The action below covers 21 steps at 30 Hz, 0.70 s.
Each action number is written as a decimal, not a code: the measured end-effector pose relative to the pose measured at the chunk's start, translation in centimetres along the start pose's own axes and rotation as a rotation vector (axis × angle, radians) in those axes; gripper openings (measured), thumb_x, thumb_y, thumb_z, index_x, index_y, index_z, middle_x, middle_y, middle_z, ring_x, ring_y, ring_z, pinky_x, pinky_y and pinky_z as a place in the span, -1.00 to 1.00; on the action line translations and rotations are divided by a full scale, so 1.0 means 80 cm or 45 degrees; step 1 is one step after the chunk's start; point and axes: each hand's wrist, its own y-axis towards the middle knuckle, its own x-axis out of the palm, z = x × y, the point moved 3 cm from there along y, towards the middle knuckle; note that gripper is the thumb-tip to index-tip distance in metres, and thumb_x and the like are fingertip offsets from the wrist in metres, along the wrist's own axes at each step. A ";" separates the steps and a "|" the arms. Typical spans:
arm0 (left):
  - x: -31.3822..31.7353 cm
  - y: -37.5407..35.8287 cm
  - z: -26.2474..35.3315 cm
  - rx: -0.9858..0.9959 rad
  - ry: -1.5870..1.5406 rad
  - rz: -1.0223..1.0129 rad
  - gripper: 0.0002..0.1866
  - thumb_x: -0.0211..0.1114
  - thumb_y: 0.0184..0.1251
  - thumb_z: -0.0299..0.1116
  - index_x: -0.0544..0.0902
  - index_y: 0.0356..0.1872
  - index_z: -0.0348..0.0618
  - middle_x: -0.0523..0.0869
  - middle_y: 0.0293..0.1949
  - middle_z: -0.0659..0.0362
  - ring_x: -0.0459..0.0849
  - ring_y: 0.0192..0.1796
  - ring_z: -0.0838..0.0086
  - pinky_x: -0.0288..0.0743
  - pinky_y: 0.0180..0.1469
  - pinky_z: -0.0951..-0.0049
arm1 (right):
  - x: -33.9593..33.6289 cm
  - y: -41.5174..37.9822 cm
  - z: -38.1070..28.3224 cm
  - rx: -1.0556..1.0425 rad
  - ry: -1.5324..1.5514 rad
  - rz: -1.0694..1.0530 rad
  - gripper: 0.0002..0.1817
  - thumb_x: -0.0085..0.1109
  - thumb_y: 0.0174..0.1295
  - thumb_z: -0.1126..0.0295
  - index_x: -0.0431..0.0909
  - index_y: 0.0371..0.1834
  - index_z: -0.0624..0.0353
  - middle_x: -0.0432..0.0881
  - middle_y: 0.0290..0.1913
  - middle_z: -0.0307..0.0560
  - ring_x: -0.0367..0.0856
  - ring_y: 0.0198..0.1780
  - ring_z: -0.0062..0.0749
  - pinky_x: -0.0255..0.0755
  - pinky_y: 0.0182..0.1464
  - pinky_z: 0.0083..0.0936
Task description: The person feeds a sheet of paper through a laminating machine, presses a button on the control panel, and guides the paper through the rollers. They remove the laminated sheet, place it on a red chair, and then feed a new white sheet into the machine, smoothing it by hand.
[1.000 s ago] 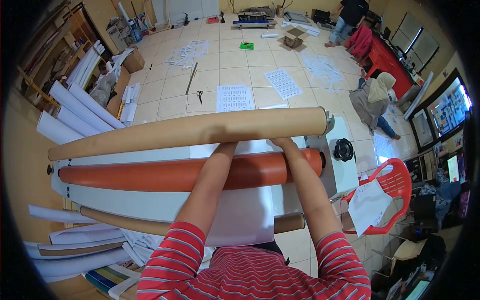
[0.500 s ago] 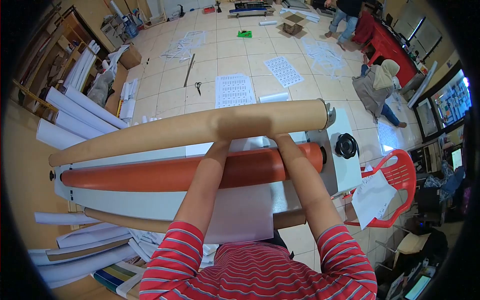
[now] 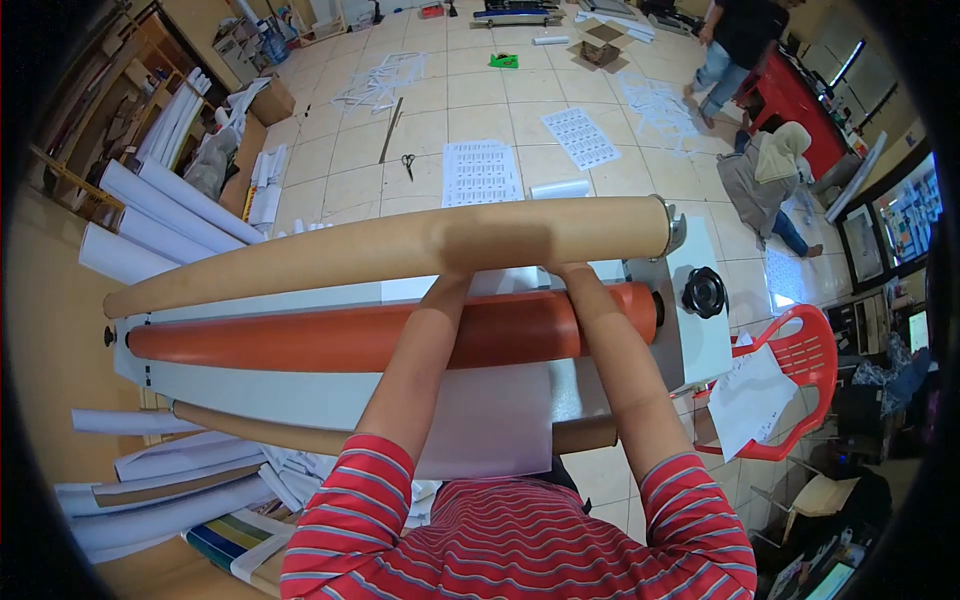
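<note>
A long brown roll (image 3: 340, 250) lies across the top of a white machine (image 3: 270, 391), with a metal fitting at its right end. Both my arms reach over an orange-red roller (image 3: 300, 337) and pass under the brown roll. Only the wrist side of my left hand (image 3: 458, 280) shows beneath the roll, and the same goes for my right hand (image 3: 570, 269). The fingers of both are hidden by the roll. A translucent sheet (image 3: 490, 420) hangs down the near side of the machine, between my forearms.
A black handwheel (image 3: 704, 292) sits at the machine's right end. Beside it stands a red chair (image 3: 815, 350) with paper. White rolls (image 3: 180, 205) lean at left. Printed sheets (image 3: 480, 172) and scissors (image 3: 408, 166) lie on the floor. One person (image 3: 735, 50) stands, another (image 3: 760, 175) crouches.
The view has shifted slightly, so most things sit a little further right. The standing person at the back right has moved further into view. My hands remain under the brown roll.
</note>
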 end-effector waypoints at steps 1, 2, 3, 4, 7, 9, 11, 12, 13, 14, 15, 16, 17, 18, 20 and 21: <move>-0.001 0.008 -0.002 -0.015 0.010 -0.013 -0.47 0.21 0.36 -0.02 0.46 0.26 -0.03 0.54 0.24 0.10 0.46 0.28 0.27 0.29 0.35 0.19 | -0.004 0.000 -0.005 -0.006 -0.067 -0.017 -0.33 0.01 0.38 -0.01 0.20 0.48 0.06 0.12 0.54 -0.01 0.02 0.55 -0.15 -0.12 0.56 -0.27; -0.002 0.007 -0.003 -0.033 0.021 -0.025 -0.47 0.21 0.36 -0.02 0.46 0.26 -0.03 0.54 0.24 0.10 0.46 0.28 0.27 0.29 0.35 0.20 | -0.008 -0.001 -0.011 -0.017 -0.060 -0.026 -0.33 0.01 0.38 -0.01 0.20 0.48 0.06 0.12 0.54 -0.01 0.02 0.55 -0.15 -0.12 0.56 -0.27; 0.000 -0.025 0.002 -0.051 0.031 -0.035 -0.47 0.21 0.35 -0.02 0.46 0.26 -0.03 0.54 0.24 0.10 0.46 0.28 0.27 0.29 0.35 0.20 | -0.014 -0.003 -0.017 -0.043 -0.104 -0.030 -0.34 0.02 0.38 -0.01 0.22 0.47 0.06 0.14 0.53 0.00 0.04 0.54 -0.15 -0.10 0.55 -0.27; 0.002 -0.024 0.001 -0.067 0.039 -0.045 -0.46 0.21 0.35 -0.02 0.46 0.27 -0.03 0.54 0.24 0.10 0.46 0.28 0.27 0.29 0.35 0.20 | -0.017 -0.004 -0.025 -0.068 -0.149 -0.032 -0.35 0.02 0.38 0.00 0.25 0.45 0.05 0.17 0.52 0.00 0.06 0.53 -0.14 -0.07 0.54 -0.26; 0.001 -0.005 -0.003 -0.087 0.048 -0.075 -0.46 0.22 0.35 -0.01 0.46 0.27 -0.03 0.54 0.24 0.10 0.46 0.28 0.28 0.29 0.35 0.20 | -0.021 -0.010 -0.035 -0.050 -0.024 0.002 -0.37 0.02 0.37 0.01 0.27 0.43 0.06 0.21 0.50 -0.01 0.10 0.51 -0.14 -0.04 0.53 -0.24; 0.000 -0.001 -0.007 -0.087 0.049 -0.095 -0.45 0.22 0.35 0.00 0.45 0.27 -0.02 0.54 0.24 0.11 0.46 0.28 0.28 0.29 0.35 0.20 | -0.018 -0.008 -0.033 -0.066 -0.056 0.002 -0.37 0.03 0.37 0.01 0.27 0.43 0.05 0.21 0.50 -0.01 0.10 0.51 -0.14 -0.04 0.53 -0.24; -0.001 -0.007 -0.007 -0.091 0.055 -0.111 -0.45 0.23 0.34 0.00 0.45 0.27 -0.02 0.53 0.24 0.11 0.46 0.28 0.28 0.29 0.35 0.20 | -0.019 -0.007 -0.039 -0.090 -0.087 0.003 -0.37 0.03 0.37 0.01 0.26 0.44 0.05 0.21 0.50 -0.02 0.10 0.52 -0.14 -0.04 0.53 -0.23; -0.003 0.003 -0.012 -0.094 0.060 -0.118 -0.44 0.23 0.34 0.01 0.45 0.27 -0.02 0.53 0.25 0.11 0.46 0.28 0.28 0.29 0.35 0.20 | -0.022 -0.010 -0.043 -0.062 -0.093 -0.011 -0.36 0.03 0.36 0.00 0.26 0.44 0.05 0.19 0.51 -0.02 0.09 0.52 -0.14 -0.06 0.53 -0.23; -0.001 0.008 -0.010 -0.098 0.064 -0.126 -0.44 0.23 0.34 0.01 0.45 0.27 -0.02 0.53 0.25 0.11 0.46 0.28 0.29 0.29 0.35 0.20 | -0.025 -0.013 -0.047 -0.035 -0.098 -0.026 -0.35 0.04 0.36 0.00 0.25 0.45 0.05 0.18 0.51 -0.02 0.07 0.53 -0.14 -0.07 0.54 -0.23; -0.003 0.006 -0.013 -0.102 0.068 -0.134 -0.44 0.23 0.34 0.01 0.45 0.28 -0.02 0.53 0.25 0.11 0.46 0.28 0.29 0.29 0.35 0.20 | -0.021 -0.012 -0.043 -0.037 -0.100 -0.027 -0.35 0.04 0.36 0.00 0.25 0.45 0.05 0.18 0.51 -0.02 0.07 0.53 -0.14 -0.07 0.54 -0.23; -0.002 -0.004 -0.012 -0.105 0.073 -0.143 -0.44 0.23 0.34 0.01 0.45 0.28 -0.02 0.53 0.25 0.11 0.46 0.28 0.29 0.29 0.35 0.21 | -0.013 -0.010 -0.036 -0.037 -0.138 -0.027 -0.34 0.04 0.36 -0.01 0.24 0.45 0.05 0.17 0.52 -0.02 0.07 0.53 -0.14 -0.08 0.54 -0.23; 0.000 -0.013 -0.010 -0.107 0.079 -0.149 -0.43 0.24 0.34 0.02 0.44 0.28 -0.01 0.53 0.25 0.11 0.46 0.28 0.29 0.29 0.35 0.21 | -0.008 -0.007 -0.028 -0.039 -0.178 -0.024 -0.32 0.05 0.35 -0.02 0.23 0.46 0.05 0.16 0.52 -0.02 0.06 0.53 -0.14 -0.09 0.54 -0.24; -0.002 -0.002 -0.013 -0.110 0.084 -0.157 -0.43 0.24 0.34 0.02 0.44 0.28 -0.01 0.53 0.25 0.11 0.46 0.28 0.29 0.29 0.35 0.21 | -0.010 -0.008 -0.030 -0.042 -0.179 -0.023 -0.32 0.05 0.35 -0.02 0.23 0.46 0.05 0.16 0.52 -0.02 0.06 0.53 -0.14 -0.09 0.54 -0.24; -0.005 0.001 -0.017 -0.113 0.090 -0.167 -0.43 0.24 0.33 0.02 0.44 0.28 -0.01 0.53 0.25 0.11 0.46 0.28 0.29 0.29 0.35 0.21 | -0.011 -0.010 -0.032 -0.020 -0.168 -0.021 -0.32 0.05 0.35 -0.03 0.23 0.46 0.05 0.16 0.52 -0.02 0.06 0.53 -0.14 -0.09 0.55 -0.24; -0.003 0.005 -0.020 -0.117 0.103 -0.186 -0.43 0.24 0.33 0.03 0.44 0.28 -0.01 0.53 0.25 0.11 0.46 0.28 0.30 0.29 0.35 0.21 | -0.006 -0.006 -0.025 -0.001 -0.158 -0.015 -0.32 0.05 0.35 -0.03 0.23 0.46 0.05 0.16 0.52 -0.02 0.06 0.53 -0.14 -0.09 0.55 -0.24; -0.003 -0.006 -0.018 -0.119 0.109 -0.197 -0.42 0.24 0.33 0.03 0.44 0.28 -0.01 0.53 0.25 0.12 0.46 0.28 0.30 0.29 0.35 0.21 | 0.005 0.000 -0.015 -0.053 -0.106 0.040 -0.31 0.06 0.34 -0.04 0.22 0.46 0.05 0.16 0.52 -0.02 0.06 0.53 -0.14 -0.09 0.55 -0.24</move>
